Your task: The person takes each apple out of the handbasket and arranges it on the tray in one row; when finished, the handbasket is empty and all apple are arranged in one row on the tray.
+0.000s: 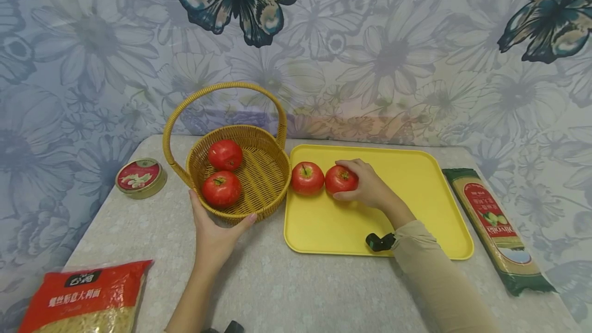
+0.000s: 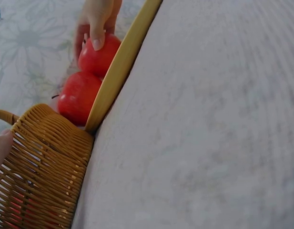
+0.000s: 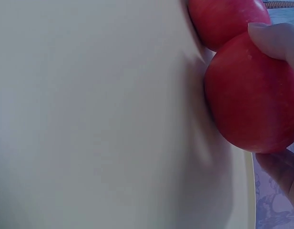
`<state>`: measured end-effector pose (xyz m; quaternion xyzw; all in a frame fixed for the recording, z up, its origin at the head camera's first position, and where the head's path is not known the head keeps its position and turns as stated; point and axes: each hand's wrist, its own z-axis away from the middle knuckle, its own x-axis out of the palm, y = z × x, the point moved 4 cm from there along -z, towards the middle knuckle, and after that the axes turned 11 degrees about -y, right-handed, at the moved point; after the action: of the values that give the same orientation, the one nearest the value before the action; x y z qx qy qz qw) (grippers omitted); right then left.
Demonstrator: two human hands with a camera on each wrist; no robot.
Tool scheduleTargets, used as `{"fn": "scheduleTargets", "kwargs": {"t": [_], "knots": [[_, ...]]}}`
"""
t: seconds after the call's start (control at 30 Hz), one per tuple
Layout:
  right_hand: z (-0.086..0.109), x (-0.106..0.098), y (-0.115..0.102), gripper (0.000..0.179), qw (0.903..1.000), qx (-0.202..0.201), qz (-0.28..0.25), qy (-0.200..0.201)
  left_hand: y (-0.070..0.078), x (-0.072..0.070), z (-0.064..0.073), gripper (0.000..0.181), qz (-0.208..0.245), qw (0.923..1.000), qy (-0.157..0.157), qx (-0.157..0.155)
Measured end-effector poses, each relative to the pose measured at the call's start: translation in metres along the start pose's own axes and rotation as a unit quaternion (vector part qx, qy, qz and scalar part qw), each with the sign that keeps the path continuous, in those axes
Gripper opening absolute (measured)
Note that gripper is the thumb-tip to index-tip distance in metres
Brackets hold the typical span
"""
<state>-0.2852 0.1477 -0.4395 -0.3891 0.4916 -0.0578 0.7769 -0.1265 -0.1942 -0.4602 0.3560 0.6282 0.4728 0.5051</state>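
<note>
My left hand point(image 1: 217, 238) holds the front of a yellow wicker basket point(image 1: 261, 184), its thumb and fingers spread around the outer wall. Two red apples point(image 1: 222, 189) lie in the basket's left half, one behind the other. Over a yellow tray point(image 1: 407, 189), my right hand point(image 1: 367, 184) grips a red apple point(image 1: 341, 180) from its right side. Just left of that one, another red apple point(image 1: 307, 178) sits close to the basket. In the right wrist view, thumb and fingers point(image 3: 280, 174) clasp opposite sides of the held apple point(image 3: 251, 95), which overlaps its neighbour point(image 3: 228, 19).
A round tin point(image 1: 141, 178) stands left of the basket. At the front left lies a red pasta bag point(image 1: 88, 297). A long Olivoila noodle packet point(image 1: 499, 230) lies along the tray's right side. Behind the table rises a butterfly-patterned backdrop point(image 1: 324, 55).
</note>
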Motion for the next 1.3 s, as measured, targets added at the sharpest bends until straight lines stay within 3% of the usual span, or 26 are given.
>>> {"fn": "scheduleTargets", "kwargs": {"t": [0.4,1.3], "knots": [[0.0000,0.0000,0.0030,0.088,0.9998,-0.005,-0.017,-0.005,0.0004,-0.0002,0.0019,0.138,-0.002,0.9998,-0.007,-0.018],[-0.0051,-0.0014,0.0051,0.091,0.9990,-0.008,-0.036,-0.026,0.0001,-0.0014,0.0021,0.138,-0.003,0.9998,-0.008,-0.020]]}}
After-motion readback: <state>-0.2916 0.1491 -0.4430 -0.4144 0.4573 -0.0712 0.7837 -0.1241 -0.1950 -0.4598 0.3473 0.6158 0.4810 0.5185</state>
